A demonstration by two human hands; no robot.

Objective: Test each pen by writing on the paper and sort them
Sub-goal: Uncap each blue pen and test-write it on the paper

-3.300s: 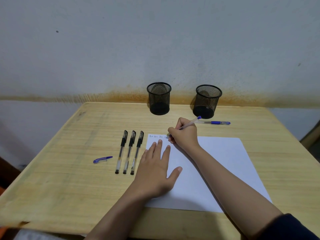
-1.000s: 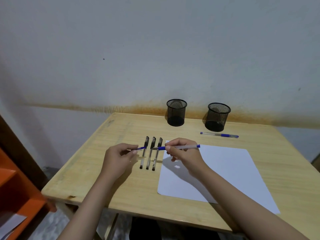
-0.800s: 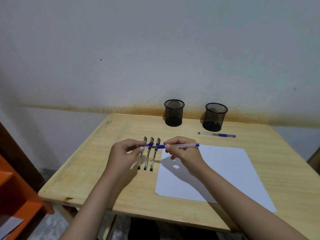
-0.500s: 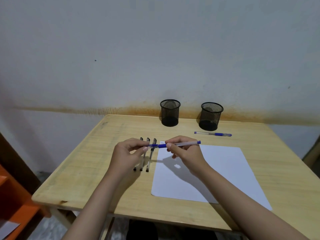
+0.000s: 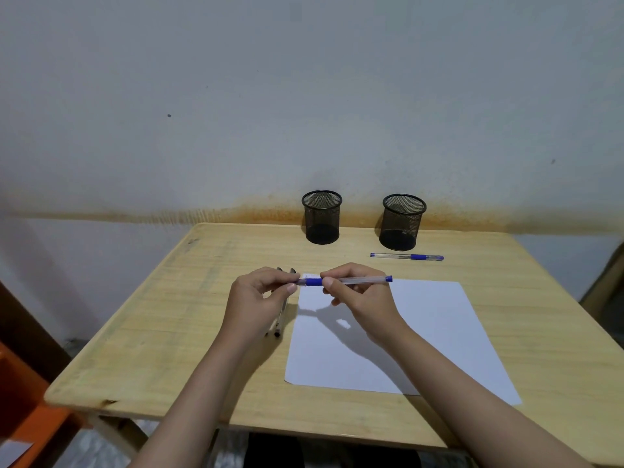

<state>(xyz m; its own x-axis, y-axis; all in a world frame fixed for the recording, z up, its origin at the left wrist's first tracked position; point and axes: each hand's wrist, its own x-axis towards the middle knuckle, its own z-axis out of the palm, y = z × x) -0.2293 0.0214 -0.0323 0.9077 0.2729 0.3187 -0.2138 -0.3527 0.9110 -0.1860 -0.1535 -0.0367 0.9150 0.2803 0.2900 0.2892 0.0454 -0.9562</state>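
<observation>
A blue pen (image 5: 354, 280) lies level in the air above the top left corner of the white paper (image 5: 422, 332). My right hand (image 5: 361, 298) grips its clear barrel. My left hand (image 5: 260, 298) pinches the pen's left end, where the blue cap sits over the tip. Under my left hand lie the black pens (image 5: 282, 315) in a row, mostly hidden. Faint writing shows at the paper's top left edge.
Two black mesh pen cups stand at the back of the wooden table (image 5: 169, 332): the left cup (image 5: 321, 217) and the right cup (image 5: 402, 221). Another blue pen (image 5: 407, 256) lies in front of the right cup. An orange object (image 5: 23, 410) sits at the lower left, off the table.
My right hand lifted the blue pen off the paper. My left hand picked up the blue cap from the table and brought it onto the pen's tip.
</observation>
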